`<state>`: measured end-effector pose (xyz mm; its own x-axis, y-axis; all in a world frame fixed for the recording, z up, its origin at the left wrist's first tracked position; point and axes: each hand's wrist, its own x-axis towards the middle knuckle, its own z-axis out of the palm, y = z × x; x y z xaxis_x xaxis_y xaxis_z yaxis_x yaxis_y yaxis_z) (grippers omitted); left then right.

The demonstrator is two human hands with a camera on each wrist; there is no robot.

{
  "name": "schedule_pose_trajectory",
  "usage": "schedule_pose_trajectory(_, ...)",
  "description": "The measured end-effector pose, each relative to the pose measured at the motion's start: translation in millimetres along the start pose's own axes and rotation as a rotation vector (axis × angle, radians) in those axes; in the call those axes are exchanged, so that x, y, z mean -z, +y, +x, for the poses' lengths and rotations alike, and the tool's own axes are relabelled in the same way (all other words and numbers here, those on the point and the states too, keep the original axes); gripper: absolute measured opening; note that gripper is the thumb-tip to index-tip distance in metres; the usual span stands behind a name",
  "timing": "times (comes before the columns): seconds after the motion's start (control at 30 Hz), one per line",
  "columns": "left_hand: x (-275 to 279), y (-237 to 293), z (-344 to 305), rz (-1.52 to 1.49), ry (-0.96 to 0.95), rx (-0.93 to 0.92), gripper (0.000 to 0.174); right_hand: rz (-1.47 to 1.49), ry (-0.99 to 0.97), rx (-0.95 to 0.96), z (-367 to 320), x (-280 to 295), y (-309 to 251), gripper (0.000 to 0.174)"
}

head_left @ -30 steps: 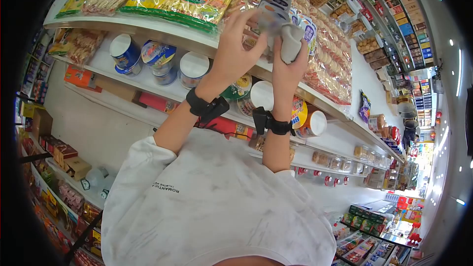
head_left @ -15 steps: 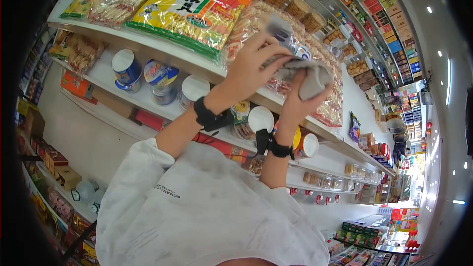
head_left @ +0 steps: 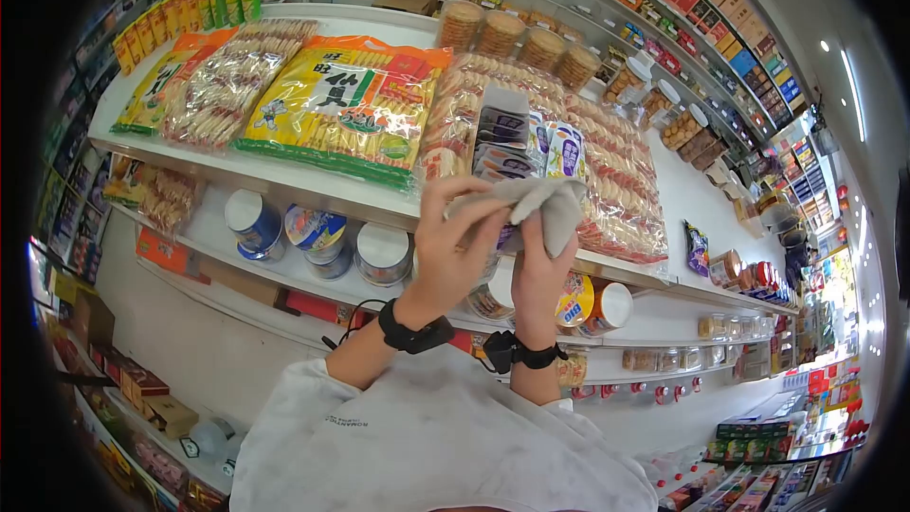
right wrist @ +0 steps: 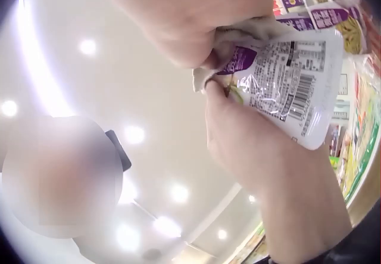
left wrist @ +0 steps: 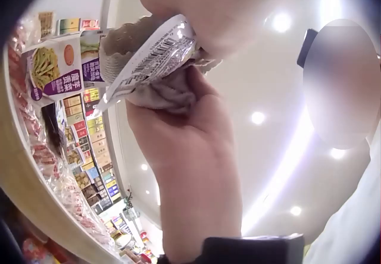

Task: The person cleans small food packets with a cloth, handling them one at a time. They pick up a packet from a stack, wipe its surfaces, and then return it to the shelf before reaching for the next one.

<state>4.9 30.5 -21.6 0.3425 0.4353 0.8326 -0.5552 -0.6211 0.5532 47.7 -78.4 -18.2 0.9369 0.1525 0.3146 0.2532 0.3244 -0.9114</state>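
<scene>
In front of the shelf edge, both hands meet at a small white-and-purple snack packet [right wrist: 286,82] with a barcode on its back. My left hand [head_left: 450,251] pinches the packet by one end between thumb and fingers. A grey cloth [head_left: 555,209] is bunched in my right hand [head_left: 542,275], which grips it against the packet. From the left wrist side, the cloth [left wrist: 164,94] wraps under the packet [left wrist: 158,52]. Just beyond the hands, an open display box [head_left: 502,123] holds similar dark-topped packets, with white-and-purple packets [head_left: 566,150] beside it.
Large bags of rice-cracker snacks [head_left: 346,109] and clear-wrapped biscuits [head_left: 621,185] cover the upper shelf. Round biscuit stacks [head_left: 502,36] stand behind. Lidded tubs [head_left: 384,251] line the shelf below. A purple snack bag [head_left: 697,248] lies to the right.
Both hands, with the packet and cloth, have come down and back from above the display box to in front of the shelf edge. The head view now takes in more of the shelf's far side.
</scene>
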Motion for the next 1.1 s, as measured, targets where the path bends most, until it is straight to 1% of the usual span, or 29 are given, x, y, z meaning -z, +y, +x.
schedule_pose_trajectory(0.03, 2, -4, -1, 0.036, 0.015, 0.005, 0.015, 0.024, -0.025, -0.032, 1, 0, -2, 0.034)
schedule_pose_trajectory(0.07, 3, -9, -3, -0.027, 0.008, 0.048, 0.013, 0.004, -0.047, -0.052, 1, -1, 0, 0.033)
schedule_pose_trajectory(0.13, 2, -11, -5, -0.155, 0.060, 0.164, 0.011, -0.035, -0.094, -0.097, 1, -4, 10, 0.032)
schedule_pose_trajectory(0.17, 2, -12, -5, -0.219, 0.088, 0.219, 0.011, 0.009, -0.150, -0.146, 0, -6, 14, 0.032)
schedule_pose_trajectory(0.23, 6, -14, -4, -0.207, 0.099, 0.269, 0.011, 0.096, -0.259, -0.245, -3, -11, 24, 0.030)
schedule_pose_trajectory(0.27, 9, -15, -4, -0.202, 0.103, 0.295, 0.011, 0.167, -0.240, -0.267, -5, -14, 33, 0.028)
schedule_pose_trajectory(0.37, 19, -24, -5, -0.166, 0.126, 0.342, 0.011, 0.148, -0.253, -0.307, -10, -19, 30, 0.028)
schedule_pose_trajectory(0.4, 21, -35, -1, -0.126, 0.167, 0.252, 0.012, 0.078, -0.314, -0.286, -12, -20, 29, 0.028)
schedule_pose_trajectory(0.5, 33, -42, 11, -0.180, 0.288, 0.357, 0.013, -0.106, -0.473, -0.216, -22, -23, 28, 0.030)
schedule_pose_trajectory(0.53, 39, -46, 12, -0.128, 0.284, 0.357, 0.014, -0.156, -0.506, -0.181, -26, -24, 28, 0.030)
schedule_pose_trajectory(0.63, 43, -54, 9, -0.118, 0.294, 0.329, 0.014, -0.258, -0.574, -0.088, -25, -25, 32, 0.027)
schedule_pose_trajectory(0.67, 44, -48, 6, -0.184, 0.277, 0.423, 0.017, -0.304, -0.579, -0.059, -22, -21, 35, 0.026)
schedule_pose_trajectory(0.7, 44, -48, 8, -0.201, 0.260, 0.428, 0.020, -0.351, -0.585, -0.030, -19, -18, 36, 0.025)
schedule_pose_trajectory(0.77, 43, -48, 10, -0.237, 0.222, 0.445, 0.028, -0.459, -0.521, 0.134, -14, -17, 38, 0.034)
schedule_pose_trajectory(0.83, 43, -36, 8, -0.295, 0.124, 0.519, 0.040, -0.563, -0.420, 0.265, -11, -13, 41, 0.041)
schedule_pose_trajectory(0.87, 41, -31, 5, -0.325, 0.075, 0.553, 0.046, -0.575, -0.412, 0.262, -11, -14, 37, 0.052)
schedule_pose_trajectory(0.97, 27, -15, -5, -0.535, -0.027, 0.478, 0.062, -0.570, -0.376, 0.302, -18, -22, 35, 0.056)
schedule_pose_trajectory(1.0, 32, -13, -8, -0.604, -0.146, 0.540, 0.065, -0.552, -0.414, 0.358, -23, -28, 32, 0.059)
schedule_pose_trajectory(1.07, 37, -11, -3, -0.708, -0.156, 0.549, 0.068, -0.514, -0.493, 0.472, -31, -39, 29, 0.065)
schedule_pose_trajectory(1.1, 40, -10, 0, -0.760, -0.163, 0.553, 0.069, -0.516, -0.538, 0.462, -32, -39, 29, 0.067)
